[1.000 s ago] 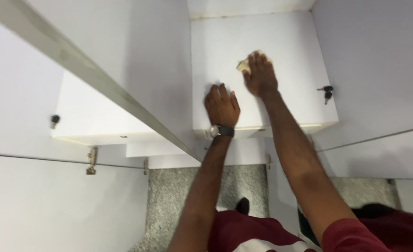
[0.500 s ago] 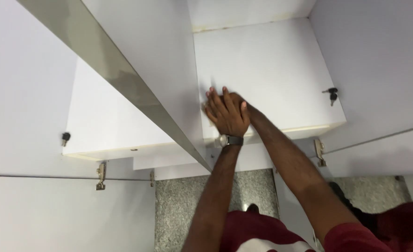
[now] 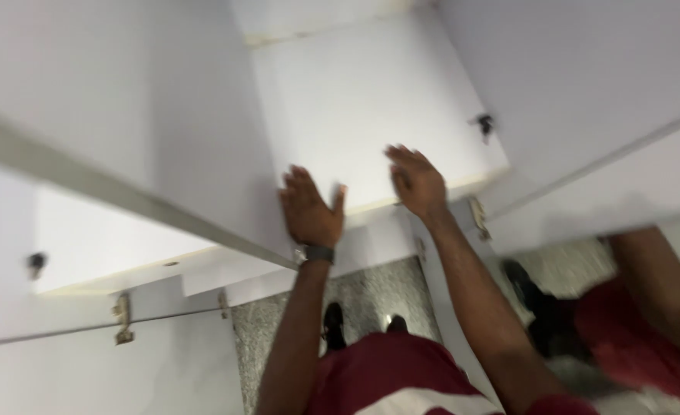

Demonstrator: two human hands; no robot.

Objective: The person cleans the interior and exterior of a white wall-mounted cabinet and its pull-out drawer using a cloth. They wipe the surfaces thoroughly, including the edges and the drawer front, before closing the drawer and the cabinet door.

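Observation:
My left hand (image 3: pixel 309 207) is spread flat, fingers apart, against the front edge of a white cabinet shelf (image 3: pixel 371 92). It wears a dark wristwatch (image 3: pixel 318 253). My right hand (image 3: pixel 415 180) hovers just to its right over the same edge, fingers apart and slightly blurred. Neither hand holds anything. A gap of bare shelf separates the two hands.
An open white cabinet door (image 3: pixel 86 84) with a grey edge slants across the left. A small dark lock (image 3: pixel 484 123) sits on the right panel, and metal hinges (image 3: pixel 121 315) on the lower doors. Below lies speckled grey floor (image 3: pixel 371 292). An arm and red clothing (image 3: pixel 655 307) show at right.
One second ago my right hand reached deep onto the shelf with a small pale object. The hands then met at the shelf front, and they are now apart and empty. The view has tilted.

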